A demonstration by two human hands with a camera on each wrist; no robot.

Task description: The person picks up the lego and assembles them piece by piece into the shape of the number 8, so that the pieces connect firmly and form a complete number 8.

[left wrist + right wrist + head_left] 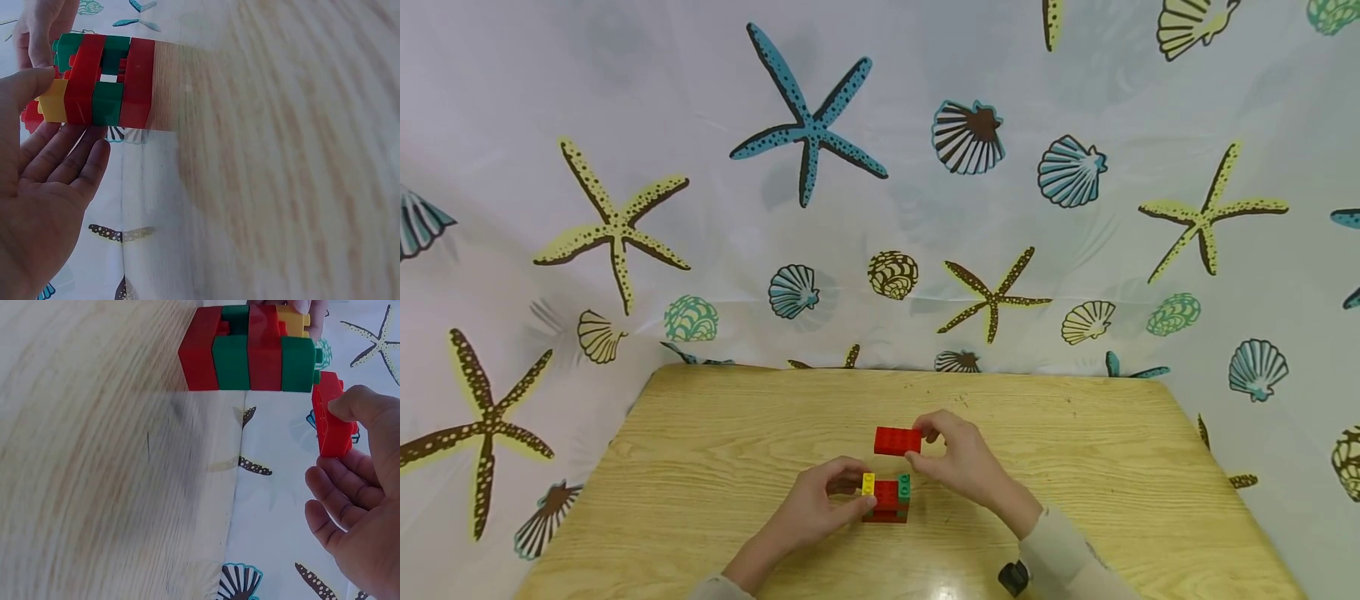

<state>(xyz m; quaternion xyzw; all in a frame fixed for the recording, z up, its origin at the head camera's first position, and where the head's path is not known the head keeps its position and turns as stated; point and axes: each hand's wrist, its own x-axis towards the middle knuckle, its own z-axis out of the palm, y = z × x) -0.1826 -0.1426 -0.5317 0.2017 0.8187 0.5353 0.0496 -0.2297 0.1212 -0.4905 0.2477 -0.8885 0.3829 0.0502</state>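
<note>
A small stack of toy building bricks [887, 495] stands on the table, with red and green layers. On its top, a yellow brick [868, 482] sits at the left and a green brick [904, 485] at the right, a gap between them. My left hand [816, 502] holds the stack's left side, thumb and fingers at the yellow brick. Behind and above the stack, my right hand [961, 460] pinches a red brick [897, 441] by its right end. In the right wrist view this red brick [334, 419] is apart from the stack [262, 359].
The stack rests on a wood-grain table [737, 417]. A pale curtain [865, 208] printed with starfish and shells hangs behind the table and along both sides. A small black object [1013, 577] is beside the right sleeve [1060, 546].
</note>
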